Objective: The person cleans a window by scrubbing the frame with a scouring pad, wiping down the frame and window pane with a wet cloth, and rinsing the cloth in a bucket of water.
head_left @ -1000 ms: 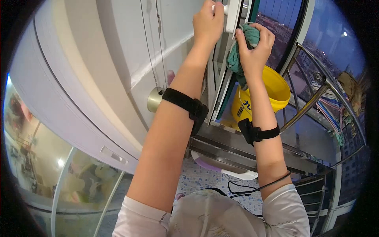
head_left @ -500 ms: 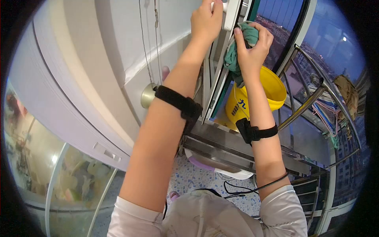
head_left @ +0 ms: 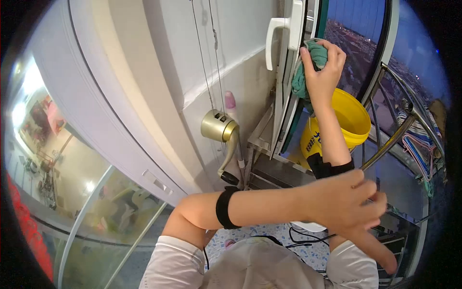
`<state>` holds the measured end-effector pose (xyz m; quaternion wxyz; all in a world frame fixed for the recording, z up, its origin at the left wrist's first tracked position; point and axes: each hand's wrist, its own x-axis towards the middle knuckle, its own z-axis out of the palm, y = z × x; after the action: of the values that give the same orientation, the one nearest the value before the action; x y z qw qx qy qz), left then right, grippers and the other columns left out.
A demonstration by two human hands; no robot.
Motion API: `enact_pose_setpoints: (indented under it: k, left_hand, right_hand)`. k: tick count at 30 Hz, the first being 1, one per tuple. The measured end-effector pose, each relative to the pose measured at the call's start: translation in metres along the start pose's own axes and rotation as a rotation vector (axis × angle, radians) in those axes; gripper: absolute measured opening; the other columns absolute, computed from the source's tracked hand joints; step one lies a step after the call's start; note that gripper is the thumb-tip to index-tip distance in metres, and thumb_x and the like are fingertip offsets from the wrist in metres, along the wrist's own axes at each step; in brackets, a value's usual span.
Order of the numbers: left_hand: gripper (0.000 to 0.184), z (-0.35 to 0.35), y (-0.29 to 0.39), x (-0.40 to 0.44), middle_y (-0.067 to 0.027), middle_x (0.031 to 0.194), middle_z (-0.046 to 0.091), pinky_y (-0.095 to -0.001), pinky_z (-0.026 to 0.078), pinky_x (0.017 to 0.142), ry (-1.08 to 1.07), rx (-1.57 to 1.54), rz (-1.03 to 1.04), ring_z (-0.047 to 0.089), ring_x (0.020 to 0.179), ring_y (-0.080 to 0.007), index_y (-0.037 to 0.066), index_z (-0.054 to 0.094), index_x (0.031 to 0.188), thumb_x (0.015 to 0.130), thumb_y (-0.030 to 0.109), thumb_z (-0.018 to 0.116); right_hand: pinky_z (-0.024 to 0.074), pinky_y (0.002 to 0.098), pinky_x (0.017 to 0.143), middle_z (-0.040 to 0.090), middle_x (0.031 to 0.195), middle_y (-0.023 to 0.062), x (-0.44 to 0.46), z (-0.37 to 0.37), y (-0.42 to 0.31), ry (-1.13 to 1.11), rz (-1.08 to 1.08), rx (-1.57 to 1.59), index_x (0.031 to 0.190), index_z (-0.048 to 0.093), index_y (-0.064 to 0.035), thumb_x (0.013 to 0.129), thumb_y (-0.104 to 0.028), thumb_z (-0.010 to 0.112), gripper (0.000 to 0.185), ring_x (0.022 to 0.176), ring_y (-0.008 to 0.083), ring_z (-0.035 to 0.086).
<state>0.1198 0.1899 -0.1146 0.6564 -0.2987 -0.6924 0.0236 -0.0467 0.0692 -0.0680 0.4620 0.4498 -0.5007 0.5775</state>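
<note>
A green cloth (head_left: pixel 300 81) is gripped in my right hand (head_left: pixel 326 72), pressed against the edge of the window frame (head_left: pixel 285 111). My left hand (head_left: pixel 349 204) reaches across my body, over my right forearm, with nothing seen in it. Its thumb is stretched out and its fingers are apart, partly curled. A thin black cable (head_left: pixel 308 236) runs just below that hand. To the upper left of the cloth is the white window handle (head_left: pixel 278 41). Behind my right forearm stands a yellow bucket (head_left: pixel 358 118), its lower part partly hidden.
A gold hand crank (head_left: pixel 219 126) with wires above it is mounted on the wall at left. At right are a metal railing (head_left: pixel 392 137) and several hangers (head_left: pixel 417 153). A white sliding door (head_left: pixel 106 106) borders the left side.
My left hand has left the window handle area and swung down and right across my body. My right hand stays on the cloth at the frame. The view has shifted left.
</note>
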Motion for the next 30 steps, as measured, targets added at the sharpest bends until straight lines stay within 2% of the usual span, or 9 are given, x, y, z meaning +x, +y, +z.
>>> enact_pose_setpoints:
  k: [3,6,9,12,15,18,20,23,30]
  left_hand:
    - [0.036,-0.007,0.012,0.016,-0.0066,0.091,0.058,-0.0285,0.034,0.057,-0.058,-0.097,-0.048,0.048,0.069,-0.0175,0.004,0.059,0.081,0.078,0.039,0.057]
    - [0.034,-0.011,0.017,0.031,-0.0077,0.088,0.058,-0.0264,0.033,0.055,0.014,-0.151,-0.044,0.048,0.065,-0.0161,0.001,0.059,0.081,0.074,0.033,0.053]
    - [0.050,-0.018,0.027,0.037,-0.0109,0.085,0.054,-0.0317,0.036,0.052,-0.103,-0.149,-0.038,0.050,0.065,-0.0229,0.048,0.046,0.120,0.078,0.025,0.060]
    - [0.029,-0.012,0.029,0.043,-0.0109,0.085,0.055,-0.0333,0.038,0.053,-0.015,-0.071,-0.014,0.052,0.067,-0.0236,0.034,0.057,0.105,0.078,0.023,0.060]
    - [0.019,-0.005,0.025,0.049,0.0000,0.080,0.044,-0.0258,0.029,0.045,0.120,0.035,0.063,0.035,0.055,-0.0120,0.034,0.032,0.098,0.094,0.022,0.046]
    - [0.045,-0.007,0.028,0.052,0.0013,0.083,0.046,-0.0253,0.030,0.046,0.103,-0.007,0.064,0.037,0.056,-0.0114,0.042,0.032,0.130,0.092,0.023,0.048]
    - [0.020,-0.013,0.030,0.054,0.0002,0.081,0.047,-0.0259,0.033,0.047,0.008,0.020,0.056,0.043,0.056,-0.0127,0.029,0.033,0.095,0.089,0.026,0.052]
    - [0.016,-0.018,0.036,0.050,-0.0109,0.086,0.056,-0.0336,0.039,0.055,-0.007,-0.189,-0.003,0.053,0.067,-0.0223,0.018,0.061,0.090,0.076,0.025,0.061]
    - [0.027,-0.019,0.033,0.045,-0.0073,0.085,0.055,-0.0310,0.039,0.056,-0.177,-0.154,-0.079,0.053,0.067,-0.0197,0.005,0.059,0.088,0.072,0.026,0.063]
  right_hand:
    - [0.0395,0.0422,0.090,0.050,0.106,0.0129,0.000,-0.001,0.000,0.002,0.001,-0.014,0.102,0.061,-0.0106,0.076,-0.028,0.075,0.034,0.103,0.0327,0.049]
    - [0.0396,0.0423,0.090,0.050,0.106,0.0131,0.000,-0.002,0.000,-0.001,-0.013,-0.009,0.103,0.061,-0.0105,0.076,-0.028,0.074,0.034,0.104,0.0330,0.049]
    - [0.0397,0.0425,0.090,0.050,0.106,0.0131,-0.001,-0.002,-0.001,0.007,-0.017,-0.021,0.103,0.060,-0.0103,0.076,-0.028,0.074,0.035,0.104,0.0331,0.049]
    - [0.0401,0.0424,0.089,0.050,0.106,0.0128,-0.002,-0.001,-0.002,0.022,-0.019,-0.031,0.104,0.060,-0.0107,0.077,-0.028,0.074,0.035,0.103,0.0329,0.049]
    - [0.0405,0.0425,0.088,0.051,0.107,0.0127,-0.005,-0.001,-0.001,0.041,-0.051,-0.073,0.104,0.060,-0.0116,0.077,-0.030,0.074,0.035,0.103,0.0327,0.050]
    - [0.0408,0.0425,0.087,0.051,0.107,0.0122,-0.006,0.000,-0.001,0.058,-0.055,-0.104,0.104,0.061,-0.0125,0.077,-0.032,0.073,0.036,0.102,0.0322,0.051]
    - [0.0414,0.0422,0.086,0.052,0.107,0.0115,-0.005,0.001,-0.002,0.070,-0.069,-0.109,0.105,0.061,-0.0133,0.077,-0.033,0.073,0.036,0.101,0.0319,0.051]
    - [0.0419,0.0420,0.085,0.052,0.107,0.0109,-0.005,0.001,-0.002,0.077,-0.053,-0.119,0.104,0.061,-0.0140,0.077,-0.034,0.073,0.035,0.100,0.0317,0.052]
    - [0.0422,0.0424,0.084,0.051,0.109,0.0124,-0.012,-0.001,-0.001,0.068,-0.110,-0.160,0.106,0.061,-0.0138,0.078,-0.033,0.072,0.036,0.100,0.0330,0.051]
